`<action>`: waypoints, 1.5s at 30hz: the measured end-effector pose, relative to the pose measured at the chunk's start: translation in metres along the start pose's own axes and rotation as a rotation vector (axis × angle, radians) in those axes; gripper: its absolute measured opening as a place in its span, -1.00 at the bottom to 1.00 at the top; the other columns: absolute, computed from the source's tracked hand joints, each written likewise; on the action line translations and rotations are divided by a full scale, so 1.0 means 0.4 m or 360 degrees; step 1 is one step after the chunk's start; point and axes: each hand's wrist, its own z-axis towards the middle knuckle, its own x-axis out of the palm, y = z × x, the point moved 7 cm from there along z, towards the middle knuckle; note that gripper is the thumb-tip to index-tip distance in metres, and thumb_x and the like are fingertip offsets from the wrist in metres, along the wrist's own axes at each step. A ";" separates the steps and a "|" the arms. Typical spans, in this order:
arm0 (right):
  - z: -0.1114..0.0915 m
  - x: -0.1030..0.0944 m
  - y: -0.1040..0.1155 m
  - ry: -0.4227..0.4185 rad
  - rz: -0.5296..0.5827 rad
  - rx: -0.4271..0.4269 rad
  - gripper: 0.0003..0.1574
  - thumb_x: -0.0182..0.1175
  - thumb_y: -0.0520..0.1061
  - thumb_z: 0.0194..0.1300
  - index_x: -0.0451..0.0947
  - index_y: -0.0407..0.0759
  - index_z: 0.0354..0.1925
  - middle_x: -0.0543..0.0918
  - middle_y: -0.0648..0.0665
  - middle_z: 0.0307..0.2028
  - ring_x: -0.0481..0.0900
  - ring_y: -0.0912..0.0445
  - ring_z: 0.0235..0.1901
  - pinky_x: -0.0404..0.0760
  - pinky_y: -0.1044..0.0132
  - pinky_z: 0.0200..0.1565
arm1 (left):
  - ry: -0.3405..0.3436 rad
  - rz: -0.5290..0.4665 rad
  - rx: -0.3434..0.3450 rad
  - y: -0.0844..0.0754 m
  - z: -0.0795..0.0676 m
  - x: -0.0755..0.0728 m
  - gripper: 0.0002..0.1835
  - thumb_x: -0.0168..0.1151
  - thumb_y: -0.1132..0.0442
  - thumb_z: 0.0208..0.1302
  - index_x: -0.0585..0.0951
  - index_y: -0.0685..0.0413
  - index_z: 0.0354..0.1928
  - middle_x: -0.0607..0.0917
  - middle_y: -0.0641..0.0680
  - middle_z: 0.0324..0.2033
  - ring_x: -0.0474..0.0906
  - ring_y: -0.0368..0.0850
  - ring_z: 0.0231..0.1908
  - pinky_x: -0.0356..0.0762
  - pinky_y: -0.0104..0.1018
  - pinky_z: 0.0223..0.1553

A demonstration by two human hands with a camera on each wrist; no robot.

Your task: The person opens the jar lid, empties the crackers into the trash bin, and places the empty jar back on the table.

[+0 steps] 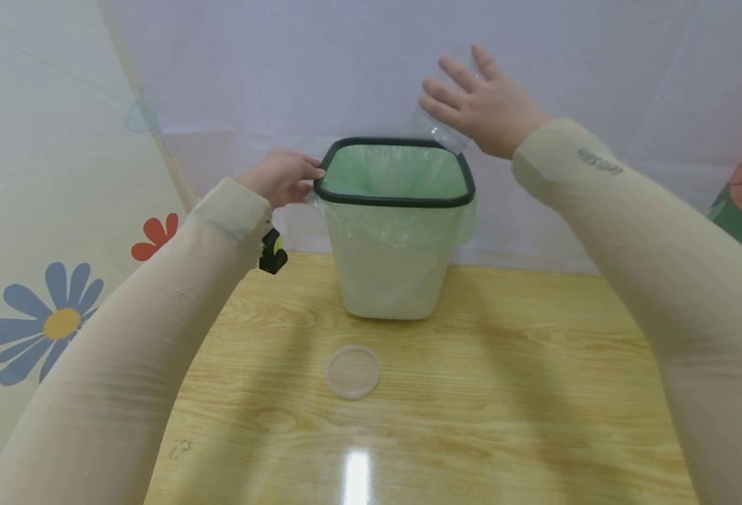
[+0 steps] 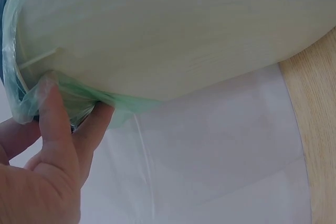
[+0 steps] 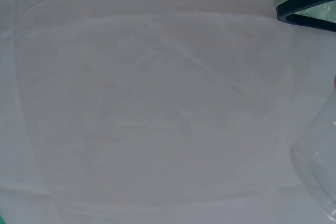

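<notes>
A pale trash bin [image 1: 391,273] with a black rim ring [image 1: 396,201] stands upright on the table. A green plastic bag [image 1: 402,172] lines it, its edge folded over the rim. My left hand [image 1: 285,177] grips the rim's left side; in the left wrist view, its fingers [image 2: 55,111] hold the bag at the rim. Above the bin's back right corner, my right hand [image 1: 481,105] holds a clear plastic container [image 1: 440,133], tilted and mostly hidden by the fingers. Part of that container [image 3: 317,156] shows at the right edge of the right wrist view.
A round clear lid [image 1: 353,372] lies flat on the wood-grain table [image 1: 472,421] in front of the bin. Close behind the bin hangs a white cloth [image 1: 282,77]. A flower-patterned surface [image 1: 36,210] rises at the left.
</notes>
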 end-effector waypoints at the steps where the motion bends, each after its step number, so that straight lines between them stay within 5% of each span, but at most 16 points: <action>1: 0.000 0.001 0.000 0.0002 0.0006 -0.0007 -0.03 0.13 -0.47 0.26 0.02 -0.21 0.55 0.11 -0.27 0.54 -0.03 -0.27 0.54 -0.16 -0.27 0.52 | 0.0003 -0.0002 0.0002 0.000 0.000 0.000 -0.44 -0.04 0.39 0.51 0.25 0.09 0.51 0.23 0.04 0.52 0.47 -0.39 -0.52 0.46 -0.60 -0.50; 25: -0.016 0.015 0.005 0.0014 0.0040 0.0022 -0.10 0.03 -0.46 0.34 0.00 -0.22 0.55 0.10 -0.28 0.54 -0.03 -0.27 0.54 -0.13 -0.27 0.52 | 0.0013 -0.0040 -0.0010 0.001 0.003 0.001 -0.44 -0.04 0.41 0.51 0.25 0.09 0.51 0.23 0.04 0.52 0.50 -0.36 -0.45 0.52 -0.59 -0.45; 34: -0.024 0.017 -0.010 -0.0040 0.0320 0.0149 -0.07 0.10 -0.42 0.27 0.03 -0.25 0.53 0.15 -0.31 0.51 -0.02 -0.29 0.53 -0.12 -0.33 0.50 | 0.0028 -0.0043 -0.0012 0.002 0.005 0.001 -0.43 -0.05 0.41 0.51 0.23 0.07 0.52 0.17 -0.01 0.55 0.50 -0.31 -0.19 0.53 -0.59 -0.43; 45: -0.042 0.033 -0.031 0.0039 0.0707 0.0487 0.03 0.16 -0.34 0.24 -0.07 -0.24 0.56 0.03 -0.32 0.56 -0.12 -0.32 0.55 -0.29 -0.33 0.50 | 0.0012 -0.0034 0.0008 0.005 0.007 -0.005 -0.43 -0.04 0.40 0.51 0.24 0.09 0.51 0.19 0.02 0.54 0.49 -0.39 -0.51 0.50 -0.58 -0.47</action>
